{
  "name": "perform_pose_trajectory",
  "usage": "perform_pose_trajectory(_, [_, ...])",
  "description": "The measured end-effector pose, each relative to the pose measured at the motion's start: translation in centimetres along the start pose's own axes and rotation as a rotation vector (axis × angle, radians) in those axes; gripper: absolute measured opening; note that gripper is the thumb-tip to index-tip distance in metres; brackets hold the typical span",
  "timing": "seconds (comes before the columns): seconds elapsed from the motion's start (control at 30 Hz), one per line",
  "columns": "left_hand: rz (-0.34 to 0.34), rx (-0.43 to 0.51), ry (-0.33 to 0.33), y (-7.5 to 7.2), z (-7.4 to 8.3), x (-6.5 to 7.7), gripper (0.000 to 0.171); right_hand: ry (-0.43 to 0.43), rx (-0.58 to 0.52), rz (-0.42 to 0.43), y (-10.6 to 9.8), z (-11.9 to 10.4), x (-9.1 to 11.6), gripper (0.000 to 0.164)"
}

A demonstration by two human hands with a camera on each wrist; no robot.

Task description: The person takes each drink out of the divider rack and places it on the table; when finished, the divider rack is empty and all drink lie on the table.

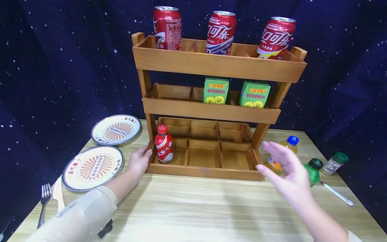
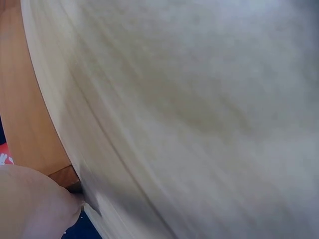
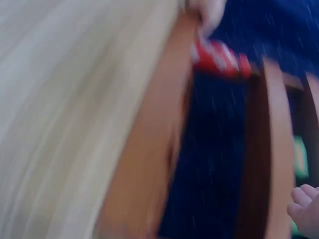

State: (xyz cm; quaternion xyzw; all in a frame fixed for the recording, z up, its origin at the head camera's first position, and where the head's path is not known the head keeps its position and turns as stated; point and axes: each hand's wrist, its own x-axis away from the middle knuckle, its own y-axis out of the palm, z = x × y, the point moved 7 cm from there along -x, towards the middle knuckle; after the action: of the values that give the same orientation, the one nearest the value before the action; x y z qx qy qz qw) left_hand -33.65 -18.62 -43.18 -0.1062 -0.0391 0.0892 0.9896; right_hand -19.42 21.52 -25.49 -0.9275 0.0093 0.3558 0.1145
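A three-tier wooden rack [image 1: 205, 172] stands upright on the table. My left hand [image 1: 140, 161] grips the front left corner of its bottom tier, thumb on the side wall. Just beside that thumb, a red bottle [image 1: 164, 148] with a red cap sits in the bottom tier's front left compartment. My right hand [image 1: 287, 171] is raised, thumb and fingers spread apart with nothing between them. It overlaps an orange drink bottle [image 1: 274, 163] with a blue cap in the head view. In the right wrist view only some right fingertips [image 3: 301, 196] show, and the picture is blurred.
Red cola cans [image 1: 220, 32] fill the top tier, and green drink cartons [image 1: 216, 90] sit in the middle one. Two plates [image 1: 71, 178], a fork [image 1: 45, 196] and a pale knife [image 1: 58, 195] lie left. A green bottle [image 1: 313, 171], a green-capped shaker [image 1: 334, 164] and a white-handled utensil [image 1: 337, 194] are right.
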Motion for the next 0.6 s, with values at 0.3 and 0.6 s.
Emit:
perform_pose_trajectory(0.3, [0.014, -0.004, -0.009, -0.2, -0.1, 0.0, 0.047, 0.313, 0.065, -0.325, 13.6, 7.4, -3.2, 0.072])
perform_pose_trajectory(0.6, [0.024, -0.033, 0.001, -0.2, 0.0, 0.0, 0.045, 0.390, 0.139, -0.347, 22.3, 11.3, -6.7, 0.093])
